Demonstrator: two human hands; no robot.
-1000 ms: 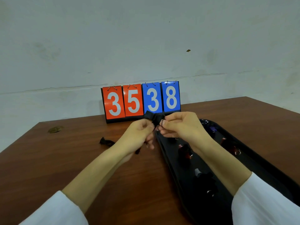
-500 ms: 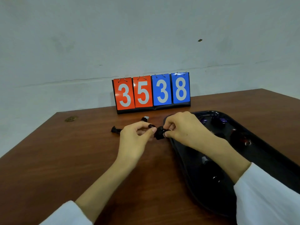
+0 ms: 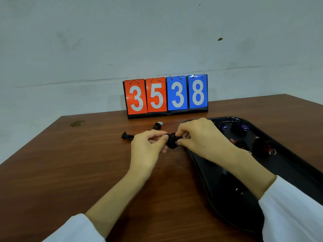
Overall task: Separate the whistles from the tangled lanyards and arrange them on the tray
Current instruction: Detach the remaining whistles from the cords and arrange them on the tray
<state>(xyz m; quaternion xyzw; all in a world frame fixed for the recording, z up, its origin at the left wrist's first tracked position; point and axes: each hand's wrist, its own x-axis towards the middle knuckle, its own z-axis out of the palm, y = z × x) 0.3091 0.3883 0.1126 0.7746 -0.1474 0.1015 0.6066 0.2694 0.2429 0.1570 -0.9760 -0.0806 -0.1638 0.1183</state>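
Observation:
Both hands meet over the table just left of the black tray [image 3: 295, 165]. My left hand [image 3: 148, 147] pinches one side of a small black whistle [image 3: 172, 142], and my right hand [image 3: 197, 137] pinches its metal ring on the other side. A black lanyard [image 3: 126, 136] lies on the wood left of my left hand, partly hidden behind it. Another black whistle with a pale tip [image 3: 157, 125] lies on the table behind my hands. Several whistles, purple [image 3: 244, 127] and dark red [image 3: 264, 147], rest in the tray.
A flip scoreboard [image 3: 167, 96] reading 3 5 3 8 stands at the table's back edge against the wall. A small brownish mark [image 3: 76, 123] sits near the far left table corner. My right forearm crosses over the tray's near half.
My hands have lowered from in front of the scoreboard to just above the table, still gripping the black whistle. The view tilted up, and a second whistle behind my hands came into sight.

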